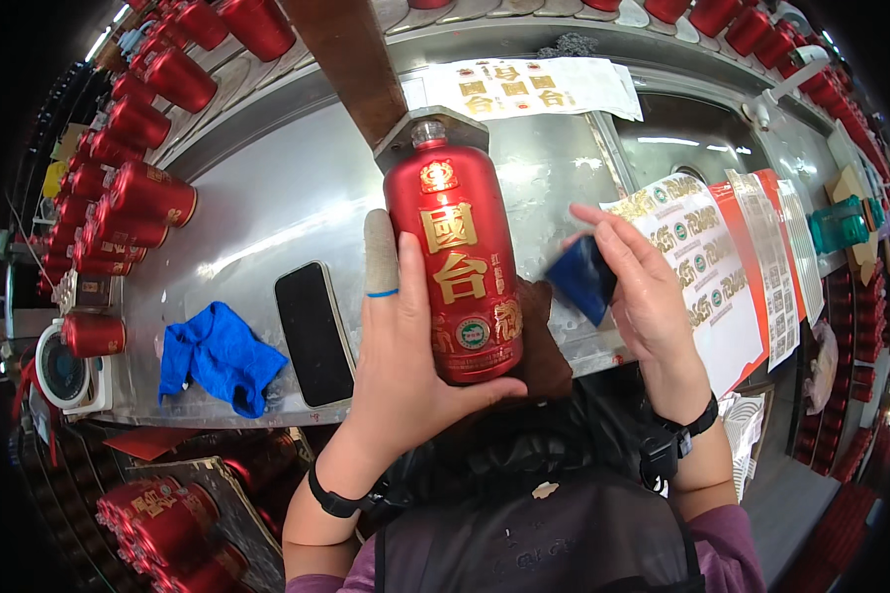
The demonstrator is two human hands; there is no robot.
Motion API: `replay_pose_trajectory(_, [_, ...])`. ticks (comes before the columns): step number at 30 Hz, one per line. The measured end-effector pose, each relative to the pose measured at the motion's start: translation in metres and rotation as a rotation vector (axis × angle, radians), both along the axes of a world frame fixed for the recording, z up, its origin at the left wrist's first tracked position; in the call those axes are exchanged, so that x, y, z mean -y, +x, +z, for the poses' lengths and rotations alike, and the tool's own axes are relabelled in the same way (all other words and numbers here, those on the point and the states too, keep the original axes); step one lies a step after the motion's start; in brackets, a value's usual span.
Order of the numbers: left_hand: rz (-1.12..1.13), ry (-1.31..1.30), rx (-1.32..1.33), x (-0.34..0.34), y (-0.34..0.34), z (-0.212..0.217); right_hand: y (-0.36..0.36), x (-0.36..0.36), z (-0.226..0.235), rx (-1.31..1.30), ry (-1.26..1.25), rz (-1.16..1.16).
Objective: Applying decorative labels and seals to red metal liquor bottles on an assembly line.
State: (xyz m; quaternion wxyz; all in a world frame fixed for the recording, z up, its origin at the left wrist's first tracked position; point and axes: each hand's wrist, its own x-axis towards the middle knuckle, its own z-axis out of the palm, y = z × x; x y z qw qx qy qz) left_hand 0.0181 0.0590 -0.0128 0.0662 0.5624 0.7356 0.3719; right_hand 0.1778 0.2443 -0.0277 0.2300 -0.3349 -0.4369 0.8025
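My left hand grips a red cylindrical bottle with gold labels, holding it from below with its neck pointing away toward a metal stop block. The index finger wears a pale finger cot with a blue band. My right hand is just right of the bottle, pinching a small dark blue pad close to the bottle's side. Both wrists carry black straps.
A steel worktable holds a black phone, a blue cloth and sheets of gold stickers, with another sticker sheet at the back. Several red bottles lie stacked at the left, more along the top and bottom left. A small white fan sits at the left edge.
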Motion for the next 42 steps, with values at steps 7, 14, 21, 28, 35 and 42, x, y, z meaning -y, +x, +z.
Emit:
replay_pose_trajectory(7, [0.086,-0.188,-0.006,0.003,0.004,0.003,-0.015,0.046,0.026,-0.067,0.410,0.173])
replay_pose_trajectory(14, [-0.038,-0.075,0.007,0.005,-0.009,-0.018,0.017,0.015,0.000,0.134,0.313,0.023])
replay_pose_trajectory(21, [-0.030,-0.115,0.037,0.005,-0.010,-0.015,-0.005,0.030,0.020,0.065,0.545,0.190])
replay_pose_trajectory(28, [0.024,-0.129,0.163,0.011,-0.013,-0.024,0.001,0.025,0.039,0.078,0.765,0.313])
replay_pose_trajectory(35, [-0.025,-0.210,0.150,0.014,-0.018,-0.021,-0.004,0.012,0.025,0.145,0.965,0.212])
replay_pose_trajectory(42, [-0.010,-0.182,0.174,0.013,-0.020,-0.023,-0.006,0.001,0.035,0.064,1.115,0.302])
